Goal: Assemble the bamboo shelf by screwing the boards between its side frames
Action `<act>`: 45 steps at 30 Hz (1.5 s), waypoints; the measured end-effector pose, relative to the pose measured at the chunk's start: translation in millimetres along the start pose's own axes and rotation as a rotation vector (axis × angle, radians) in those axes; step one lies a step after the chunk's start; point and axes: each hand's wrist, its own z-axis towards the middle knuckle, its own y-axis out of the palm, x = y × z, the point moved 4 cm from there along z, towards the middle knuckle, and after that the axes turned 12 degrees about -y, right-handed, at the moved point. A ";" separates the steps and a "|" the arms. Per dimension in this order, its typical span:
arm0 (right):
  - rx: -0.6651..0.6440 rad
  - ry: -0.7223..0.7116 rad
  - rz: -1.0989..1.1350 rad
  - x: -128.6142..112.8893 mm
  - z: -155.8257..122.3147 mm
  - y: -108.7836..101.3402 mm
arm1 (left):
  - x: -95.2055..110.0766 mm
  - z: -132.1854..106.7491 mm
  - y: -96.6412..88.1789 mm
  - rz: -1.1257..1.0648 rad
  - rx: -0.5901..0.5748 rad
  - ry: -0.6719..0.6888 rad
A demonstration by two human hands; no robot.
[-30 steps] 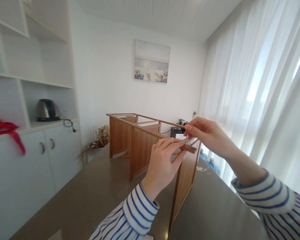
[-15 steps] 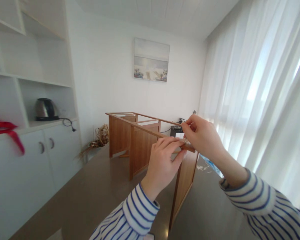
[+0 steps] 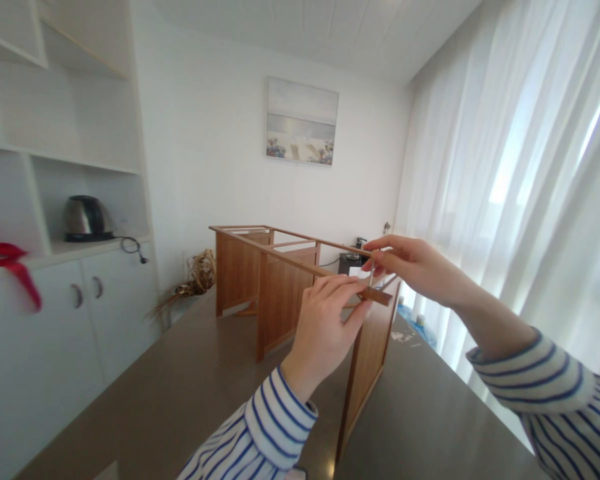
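A brown wooden frame of upright panels and thin top rails stands on a grey-brown table. My left hand grips the near end of a top rail, thumb and fingers pinched around it. My right hand hovers just above that same corner, fingers pinched on a small thin metal tool that points down at the rail end. Both sleeves are white with blue stripes.
White cabinets and shelves line the left wall, with a steel kettle and a red cloth on the counter. Dried grass lies at the table's far end. A picture hangs on the back wall. Sheer curtains fill the right side.
My right hand turned at the rail corner, wrist swinging in over the corner and back out to the right, with the small tool still pinched. My left hand has kept its grip.
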 end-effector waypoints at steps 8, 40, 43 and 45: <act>-0.043 -0.032 0.115 1.5 0.6 1.0 | 1.5 -2.7 -1.2 0.002 0.004 -0.004; 0.154 -0.068 -0.265 -12.6 -3.4 10.7 | 2.7 8.1 -2.5 0.008 0.010 -0.012; 0.106 0.007 0.016 -6.7 -4.5 11.4 | 0.7 6.7 -2.0 0.006 0.014 -0.007; 0.084 0.067 0.162 -3.0 -5.2 10.8 | -0.1 5.2 -1.9 0.004 0.010 -0.004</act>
